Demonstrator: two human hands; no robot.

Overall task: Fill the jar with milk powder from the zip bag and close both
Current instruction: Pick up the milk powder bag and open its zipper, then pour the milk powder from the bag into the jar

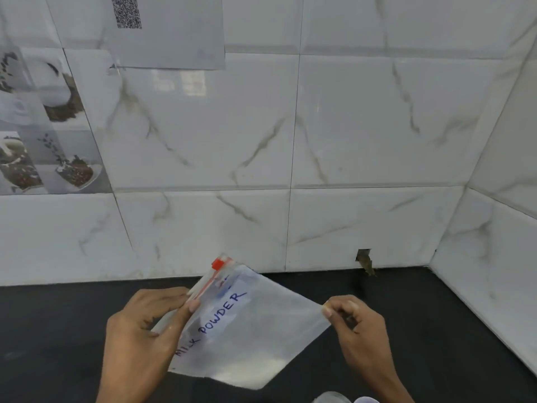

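A clear zip bag (pixel 255 324) marked "MILK POWDER" in blue is held tilted above the black counter (pixel 58 330). A little white powder lies in its lowest corner (pixel 261 370). Its red slider (pixel 217 263) sits at the upper end of the zip strip. My left hand (pixel 145 330) pinches the zip edge between thumb and fingers. My right hand (pixel 354 321) pinches the bag's right corner. A clear rounded object, maybe the jar (pixel 331 398), shows only partly at the bottom edge, with a pale lid-like shape (pixel 366 399) beside it.
White marble-look tiled walls stand behind (pixel 290 141) and to the right (pixel 499 228) of the counter, forming a corner. A sheet with a QR code (pixel 126 13) hangs on the back wall. A small hole (pixel 364 257) breaks the tile near the counter.
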